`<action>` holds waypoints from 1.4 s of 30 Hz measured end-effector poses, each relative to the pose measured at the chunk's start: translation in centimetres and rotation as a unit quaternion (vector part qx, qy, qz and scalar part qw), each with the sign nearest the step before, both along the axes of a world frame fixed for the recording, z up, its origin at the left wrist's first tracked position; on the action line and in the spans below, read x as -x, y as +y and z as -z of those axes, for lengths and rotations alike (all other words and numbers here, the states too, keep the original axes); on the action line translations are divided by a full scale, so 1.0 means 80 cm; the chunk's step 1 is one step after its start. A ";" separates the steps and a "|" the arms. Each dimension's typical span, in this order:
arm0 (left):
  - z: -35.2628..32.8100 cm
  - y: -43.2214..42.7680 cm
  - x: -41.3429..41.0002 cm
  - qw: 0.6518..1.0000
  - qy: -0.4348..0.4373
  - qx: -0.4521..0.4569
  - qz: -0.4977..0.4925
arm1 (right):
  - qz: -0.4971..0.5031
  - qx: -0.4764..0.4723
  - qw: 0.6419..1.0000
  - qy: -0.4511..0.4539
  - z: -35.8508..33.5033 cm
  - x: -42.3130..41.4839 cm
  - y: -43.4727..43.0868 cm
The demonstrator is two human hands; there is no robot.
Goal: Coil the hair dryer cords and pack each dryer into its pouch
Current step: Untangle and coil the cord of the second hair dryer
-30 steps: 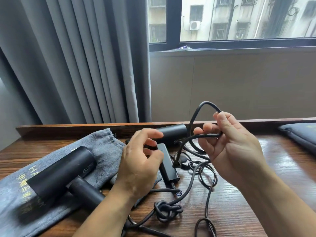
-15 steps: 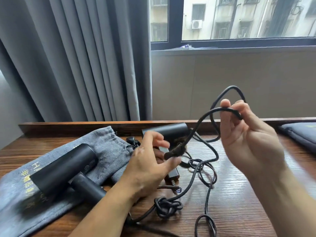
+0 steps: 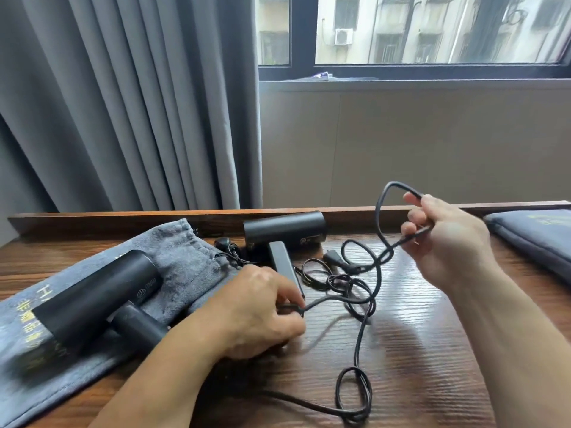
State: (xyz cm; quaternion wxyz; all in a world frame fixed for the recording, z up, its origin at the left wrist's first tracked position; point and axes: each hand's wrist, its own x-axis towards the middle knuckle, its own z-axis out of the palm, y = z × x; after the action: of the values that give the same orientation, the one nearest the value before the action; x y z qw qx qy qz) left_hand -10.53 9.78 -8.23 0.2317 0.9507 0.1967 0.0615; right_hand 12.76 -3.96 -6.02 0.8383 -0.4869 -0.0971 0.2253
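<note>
Wooden desk (image 3: 432, 350), tangled, knotted black cord (image 3: 341, 281)

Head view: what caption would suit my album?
Right hand holds a loop of black cord while left hand pinches it by one dryer's handle; a second dryer lies on a grey pouch.

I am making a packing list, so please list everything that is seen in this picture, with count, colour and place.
grey pouch: 1, grey with yellow print, at left
hair dryers: 2, black, one on the grey pouch, one at back centre
dark pouch: 1, dark with yellow print, right edge
cord: count unclear, black, tangled in the middle
table: 1, brown wood, foreground
curtain: 1, grey, back left
window: 1, dark frame, back right
left hand: 1, grips the cord by the back dryer's handle
right hand: 1, holds a raised cord loop
</note>
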 end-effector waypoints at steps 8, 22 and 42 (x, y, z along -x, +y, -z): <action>-0.013 0.026 0.019 0.946 -0.112 0.303 -0.013 | -0.030 0.487 0.739 -0.465 0.033 0.016 0.013; -0.002 0.036 0.018 0.893 -0.149 0.425 -0.006 | -0.188 0.251 0.603 -0.734 0.030 0.099 0.024; -0.020 0.028 0.029 0.914 -0.174 0.349 0.109 | -0.103 0.073 0.812 -0.570 0.024 0.113 0.024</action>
State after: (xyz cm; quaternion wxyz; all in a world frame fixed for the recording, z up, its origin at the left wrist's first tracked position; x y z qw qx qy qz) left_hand -12.82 12.02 -6.66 0.5849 0.7990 0.0578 0.1274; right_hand 3.70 -2.01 -7.96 0.5668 -0.5751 -0.5900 -0.0012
